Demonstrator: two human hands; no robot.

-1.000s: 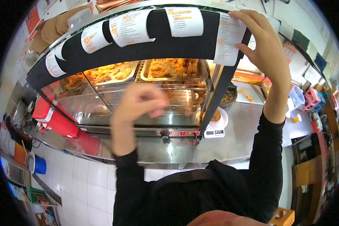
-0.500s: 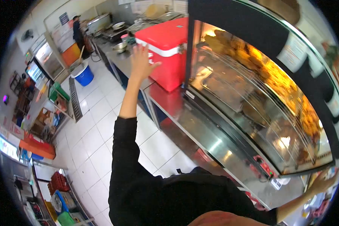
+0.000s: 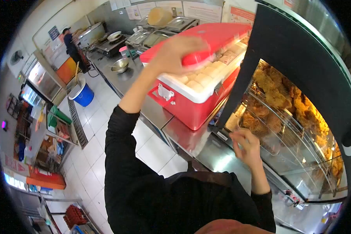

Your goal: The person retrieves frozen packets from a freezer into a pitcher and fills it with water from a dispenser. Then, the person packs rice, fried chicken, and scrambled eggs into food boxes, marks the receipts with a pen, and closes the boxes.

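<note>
Cooler (image 3: pixel 197 113), red; L hand (image 3: pixel 179 54) on raised lid (image 3: pixel 224 34) (blurred, I can't tell grip); R hand (image 3: pixel 247 147) half-spread nr cabinet (image 3: pixel 294 48).

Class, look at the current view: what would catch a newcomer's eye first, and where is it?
First, probably, the big red cooler on the steel counter near the centre: its lid tilts up, the blurred left hand is at it, and pale bundles show inside. Next comes the lit display case on the right, with golden fried food inside and the right hand near its lower corner.
</note>
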